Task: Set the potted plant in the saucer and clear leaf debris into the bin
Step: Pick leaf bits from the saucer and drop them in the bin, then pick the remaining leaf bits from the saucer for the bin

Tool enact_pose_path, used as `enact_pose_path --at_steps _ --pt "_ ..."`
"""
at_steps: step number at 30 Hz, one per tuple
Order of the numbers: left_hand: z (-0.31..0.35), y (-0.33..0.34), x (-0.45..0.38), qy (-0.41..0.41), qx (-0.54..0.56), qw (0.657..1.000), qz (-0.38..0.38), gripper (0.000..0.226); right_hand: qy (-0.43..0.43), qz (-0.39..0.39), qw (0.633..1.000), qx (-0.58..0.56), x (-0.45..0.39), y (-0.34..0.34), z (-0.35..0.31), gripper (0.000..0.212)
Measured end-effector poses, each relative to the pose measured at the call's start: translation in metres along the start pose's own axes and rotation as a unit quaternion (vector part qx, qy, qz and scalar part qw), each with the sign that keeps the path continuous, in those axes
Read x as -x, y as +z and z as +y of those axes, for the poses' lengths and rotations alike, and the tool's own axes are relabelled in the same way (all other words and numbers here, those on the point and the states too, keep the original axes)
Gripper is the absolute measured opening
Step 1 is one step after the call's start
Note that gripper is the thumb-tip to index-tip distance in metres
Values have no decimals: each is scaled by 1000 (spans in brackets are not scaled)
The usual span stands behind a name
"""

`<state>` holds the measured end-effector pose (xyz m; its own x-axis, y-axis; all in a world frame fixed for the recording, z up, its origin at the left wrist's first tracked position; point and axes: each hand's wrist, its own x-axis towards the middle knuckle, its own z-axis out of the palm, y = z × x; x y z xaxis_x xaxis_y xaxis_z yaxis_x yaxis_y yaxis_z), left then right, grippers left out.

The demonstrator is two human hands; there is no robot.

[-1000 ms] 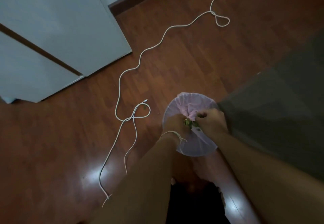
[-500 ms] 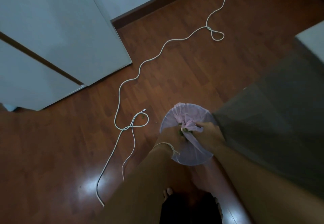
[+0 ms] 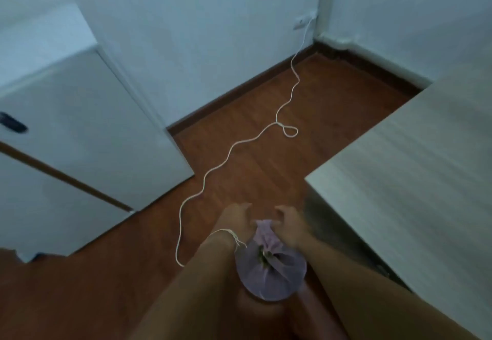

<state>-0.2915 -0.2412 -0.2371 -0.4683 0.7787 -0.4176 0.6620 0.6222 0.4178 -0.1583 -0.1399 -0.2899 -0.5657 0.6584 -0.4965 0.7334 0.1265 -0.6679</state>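
A bin lined with a pale purple bag (image 3: 271, 273) stands on the reddish wood floor (image 3: 266, 153), just beside a pale table (image 3: 399, 180). Green leaf debris (image 3: 265, 255) lies inside the bag's gathered middle. Above the bin's far rim, the left hand (image 3: 235, 218) and right hand (image 3: 288, 222) hover with fingers loosely spread, gripping nothing; the right brushes the bag's raised edge. A white cord (image 3: 226, 156) trails across the floor beyond the bin.

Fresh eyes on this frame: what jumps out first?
Low centre, both hands, left hand and right hand, hover at the pale purple bin liner, green leaf debris showing in its gathered mouth. A white cable snakes across the wooden floor to a wall socket.
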Motion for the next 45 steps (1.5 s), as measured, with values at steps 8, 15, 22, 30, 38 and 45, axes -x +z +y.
enact_pose_path --at_steps 8,15,22,30,38,45 --pt "95 -148 53 50 -80 993 69 50 -160 84 983 30 99 -147 -91 41" --pt "212 -182 62 140 -60 984 88 42 -125 253 959 -10 184 -296 -44 40" --pt "350 -112 60 255 -25 965 -48 43 -5 313 949 -28 285 -357 73 36" --pt "466 37 121 402 -104 871 -261 41 186 278 942 -15 400 -363 188 22" --pt "486 148 180 467 -261 790 -301 30 209 125 962 125 421 -343 240 16" --pt "493 164 189 446 -302 804 -251 33 164 70 967 181 397 -337 246 48"
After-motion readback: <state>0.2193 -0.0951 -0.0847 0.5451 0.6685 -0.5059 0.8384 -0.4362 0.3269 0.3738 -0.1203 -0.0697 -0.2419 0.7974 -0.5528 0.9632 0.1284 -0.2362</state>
